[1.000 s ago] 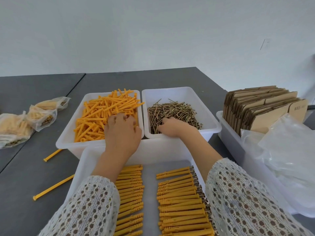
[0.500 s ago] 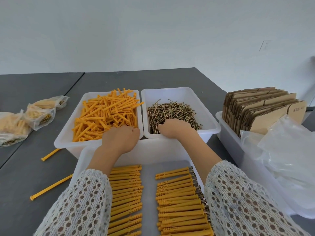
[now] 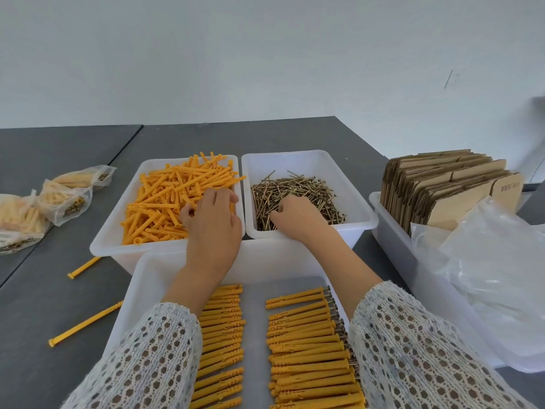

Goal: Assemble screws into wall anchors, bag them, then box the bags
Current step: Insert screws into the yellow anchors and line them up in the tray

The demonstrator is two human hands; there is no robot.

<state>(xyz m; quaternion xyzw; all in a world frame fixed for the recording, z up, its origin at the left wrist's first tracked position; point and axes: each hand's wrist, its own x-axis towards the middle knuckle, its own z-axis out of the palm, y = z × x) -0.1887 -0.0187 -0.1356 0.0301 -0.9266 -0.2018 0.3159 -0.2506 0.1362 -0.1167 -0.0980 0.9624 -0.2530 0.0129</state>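
Looking down past our lace sleeves (image 3: 413,349), we see the near white tray (image 3: 141,278) holding two rows of assembled anchors (image 3: 306,343), orange with screw heads showing at their right ends, just behind our wrists. Ahead, our left hand (image 3: 213,228) lies over the bin of loose orange anchors (image 3: 165,199); its fingers (image 3: 219,196) are curled down into the pile, and we cannot tell whether they pinch one. Half a second ago this hand sat drawn back at the bin's near rim; now it reaches further in. Our right hand (image 3: 298,216) rests in the bin of brass screws (image 3: 295,190), fingertips bent into the heap at much the same spot as before; whether a screw is held we cannot tell.

Left of our left fingers, two stray anchors (image 3: 85,324) lie on the dark grey table (image 3: 59,149), and beyond them sit filled plastic bags (image 3: 62,199). Right of our right fingers, another white bin (image 3: 392,231) holds flat cardboard boxes (image 3: 442,184) standing on edge, with clear empty bags (image 3: 495,261) heaped in front. One carton flap bears small printing, too blurred to read. Past the table's far edge rises a plain white wall (image 3: 265,54).
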